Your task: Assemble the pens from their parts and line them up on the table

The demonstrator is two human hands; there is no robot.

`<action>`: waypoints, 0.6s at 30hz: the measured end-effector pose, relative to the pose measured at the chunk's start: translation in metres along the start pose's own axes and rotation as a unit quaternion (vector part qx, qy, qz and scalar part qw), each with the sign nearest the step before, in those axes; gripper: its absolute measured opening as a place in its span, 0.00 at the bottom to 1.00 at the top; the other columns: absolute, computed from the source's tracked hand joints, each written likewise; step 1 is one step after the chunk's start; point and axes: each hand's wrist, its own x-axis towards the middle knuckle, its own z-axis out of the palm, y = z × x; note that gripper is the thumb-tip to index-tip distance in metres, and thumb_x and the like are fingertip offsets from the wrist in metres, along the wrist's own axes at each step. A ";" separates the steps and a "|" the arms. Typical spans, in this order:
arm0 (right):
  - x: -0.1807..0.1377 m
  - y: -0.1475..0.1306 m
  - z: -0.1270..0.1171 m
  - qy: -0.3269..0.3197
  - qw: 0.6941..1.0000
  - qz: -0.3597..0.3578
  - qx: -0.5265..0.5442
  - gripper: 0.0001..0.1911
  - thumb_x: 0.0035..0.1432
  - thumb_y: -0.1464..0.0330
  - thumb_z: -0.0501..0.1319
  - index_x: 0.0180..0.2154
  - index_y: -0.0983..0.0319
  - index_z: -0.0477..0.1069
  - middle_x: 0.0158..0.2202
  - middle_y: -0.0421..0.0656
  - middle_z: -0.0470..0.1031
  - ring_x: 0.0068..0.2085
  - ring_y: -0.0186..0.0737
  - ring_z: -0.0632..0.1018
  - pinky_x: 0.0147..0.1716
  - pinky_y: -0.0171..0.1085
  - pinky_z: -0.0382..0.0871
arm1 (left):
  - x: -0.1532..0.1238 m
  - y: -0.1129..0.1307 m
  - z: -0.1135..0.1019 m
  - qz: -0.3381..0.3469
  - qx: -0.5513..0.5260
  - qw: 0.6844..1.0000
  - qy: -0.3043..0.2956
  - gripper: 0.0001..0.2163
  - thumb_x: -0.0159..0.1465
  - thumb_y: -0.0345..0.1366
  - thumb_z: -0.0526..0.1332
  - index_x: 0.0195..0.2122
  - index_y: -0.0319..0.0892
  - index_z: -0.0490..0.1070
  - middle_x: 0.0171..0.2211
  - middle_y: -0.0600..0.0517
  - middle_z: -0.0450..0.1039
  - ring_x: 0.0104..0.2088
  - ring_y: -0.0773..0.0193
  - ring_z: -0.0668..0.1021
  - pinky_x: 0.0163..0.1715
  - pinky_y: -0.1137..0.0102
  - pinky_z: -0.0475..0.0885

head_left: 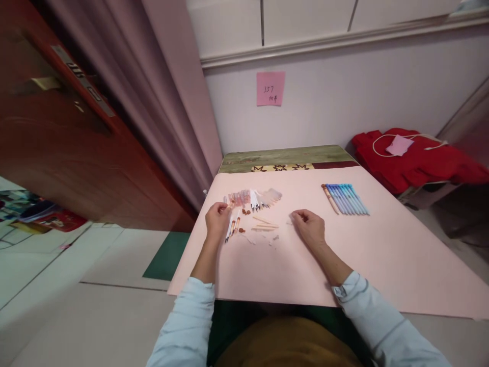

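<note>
My left hand [216,219] rests on the pink sheet [344,265] with its fingers curled in a pinch on a small part I cannot make out, right beside loose pen parts [234,225]. My right hand [310,226] lies a little to the right, fingers also curled on a tiny pale piece. Between the hands lie thin pale refills [264,225] and small bits. Just beyond the left hand sits a heap of pink and clear pen barrels and tips [253,198]. A row of several blue pens [347,199] lies at the far right of the sheet.
The sheet covers a small table against a white wall with a pink sticky note [270,88]. A red cloth pile with a white cord [412,158] sits to the right. A curtain [153,102] and a dark red door [57,127] stand to the left.
</note>
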 end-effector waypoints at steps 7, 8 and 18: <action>-0.001 -0.003 -0.002 0.001 1.000 -0.008 -0.020 0.16 0.53 0.56 0.59 0.31 0.58 0.80 0.28 0.42 0.80 0.29 0.41 0.76 0.33 0.37 0.66 | -0.045 0.006 0.025 -0.123 -0.505 0.854 0.019 0.17 0.50 0.38 0.72 0.38 0.40 0.70 0.29 0.54 0.72 0.27 0.71 0.73 0.32 0.72 0.70; -0.001 -0.002 -0.002 0.003 1.000 -0.011 -0.023 0.16 0.53 0.56 0.59 0.32 0.59 0.80 0.28 0.42 0.80 0.29 0.41 0.76 0.34 0.38 0.66 | -0.051 0.007 0.029 -0.129 -0.529 0.839 0.005 0.17 0.51 0.38 0.72 0.39 0.40 0.70 0.30 0.54 0.72 0.27 0.71 0.73 0.32 0.72 0.70; -0.025 -0.021 0.003 -0.029 0.978 -0.170 -0.117 0.12 0.59 0.61 0.57 0.34 0.57 0.79 0.34 0.40 0.79 0.32 0.36 0.76 0.34 0.34 0.64 | -0.058 0.006 0.023 -0.137 -0.613 0.772 -0.091 0.13 0.55 0.33 0.70 0.41 0.42 0.74 0.33 0.53 0.71 0.28 0.73 0.72 0.28 0.75 0.68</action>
